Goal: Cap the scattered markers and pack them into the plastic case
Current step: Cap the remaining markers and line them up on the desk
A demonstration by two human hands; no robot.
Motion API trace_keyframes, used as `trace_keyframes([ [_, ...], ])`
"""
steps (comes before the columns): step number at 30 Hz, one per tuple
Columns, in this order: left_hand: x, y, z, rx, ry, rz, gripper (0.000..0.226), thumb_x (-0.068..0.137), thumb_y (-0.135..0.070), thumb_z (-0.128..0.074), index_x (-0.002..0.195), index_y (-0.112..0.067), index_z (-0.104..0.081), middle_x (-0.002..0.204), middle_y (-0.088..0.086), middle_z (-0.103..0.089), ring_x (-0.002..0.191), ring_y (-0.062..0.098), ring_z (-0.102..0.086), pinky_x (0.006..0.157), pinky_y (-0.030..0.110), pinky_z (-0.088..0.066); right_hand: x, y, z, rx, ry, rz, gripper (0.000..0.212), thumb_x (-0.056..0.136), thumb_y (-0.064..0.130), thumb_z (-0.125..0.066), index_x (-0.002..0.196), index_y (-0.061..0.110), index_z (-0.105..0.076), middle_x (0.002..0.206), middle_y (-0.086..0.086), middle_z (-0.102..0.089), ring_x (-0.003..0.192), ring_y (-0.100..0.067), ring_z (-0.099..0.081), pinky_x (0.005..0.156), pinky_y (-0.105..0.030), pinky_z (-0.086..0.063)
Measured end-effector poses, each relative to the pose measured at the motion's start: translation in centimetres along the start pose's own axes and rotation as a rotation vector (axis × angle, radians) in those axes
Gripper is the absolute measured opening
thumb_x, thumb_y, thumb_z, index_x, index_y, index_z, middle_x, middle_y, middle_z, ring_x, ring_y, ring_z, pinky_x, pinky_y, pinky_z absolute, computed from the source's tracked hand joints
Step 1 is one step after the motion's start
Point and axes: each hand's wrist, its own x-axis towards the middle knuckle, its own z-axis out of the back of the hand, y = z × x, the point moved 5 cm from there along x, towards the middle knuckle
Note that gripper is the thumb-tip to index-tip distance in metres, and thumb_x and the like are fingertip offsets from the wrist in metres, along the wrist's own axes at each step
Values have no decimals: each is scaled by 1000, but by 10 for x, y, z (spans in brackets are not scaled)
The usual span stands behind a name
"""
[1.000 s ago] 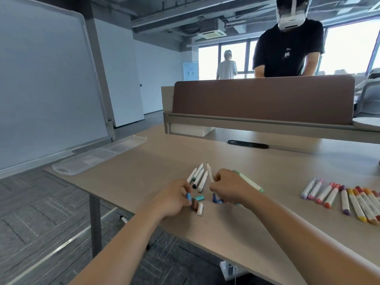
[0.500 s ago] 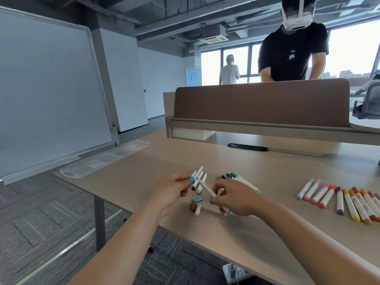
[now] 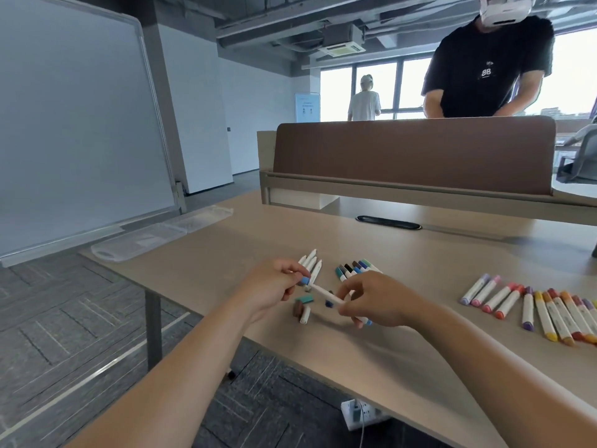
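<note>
a blue cap [image 3: 304,280] is pinched by the left hand [image 3: 274,286] at the tip of a white marker [image 3: 324,293] gripped in curled fingers of the right hand [image 3: 378,300]; the plastic case [image 3: 139,242] is set at the left edge of the table [image 3: 210,276].

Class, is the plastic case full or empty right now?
Empty: nothing coloured shows through the clear plastic case; the markers lie elsewhere on the table.

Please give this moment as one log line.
left hand: pinches blue cap | right hand: holds white marker | plastic case: lies apart, far left
</note>
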Motion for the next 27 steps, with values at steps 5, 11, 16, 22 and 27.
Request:
trace_keyframes([
  [5, -5, -9, -7, 114, 53, 1, 17, 99, -12, -52, 90, -10, -66, 65, 0, -54, 52, 7, -42, 52, 19, -35, 2, 4, 5, 0, -7, 26, 15, 94, 35, -62, 96, 28, -75, 74, 3, -73, 64, -4, -54, 80, -29, -48],
  [11, -7, -16, -15, 70, -22, -69, 17, 97, -11, -55, 82, -14, -63, 65, 2, -58, 53, 8, -46, 52, 19, -36, 0, 4, 15, -19, -62, 29, 16, 97, 28, -59, 95, 24, -74, 74, 1, -71, 65, -8, -56, 78, -33, -49],
  [16, -4, -24, -13, -64, -153, -53, 11, 99, -14, -50, 99, -16, -61, 78, 8, -65, 62, 16, -53, 54, 24, -44, 12, 2, 15, -50, -201, -44, 17, 96, 28, -59, 94, 20, -73, 78, 3, -69, 70, -11, -58, 65, -26, -45],
  [22, -1, -13, -4, 168, -139, -30, 20, 96, -12, -49, 82, -15, -62, 80, 10, -66, 66, 17, -53, 66, 28, -42, 35, -14, 4, -284, -214, -238, 16, 89, 26, -59, 83, 13, -66, 79, -4, -60, 72, -20, -57, 61, -28, -42],
  [27, -1, -6, 4, 160, -162, -27, 17, 97, -17, -51, 91, -15, -67, 74, -3, -63, 66, 11, -53, 67, 26, -42, 52, -12, -6, -396, -232, -294, 24, 89, 15, -57, 69, 21, -43, 75, 0, -51, 70, -19, -53, 63, -29, -42],
])
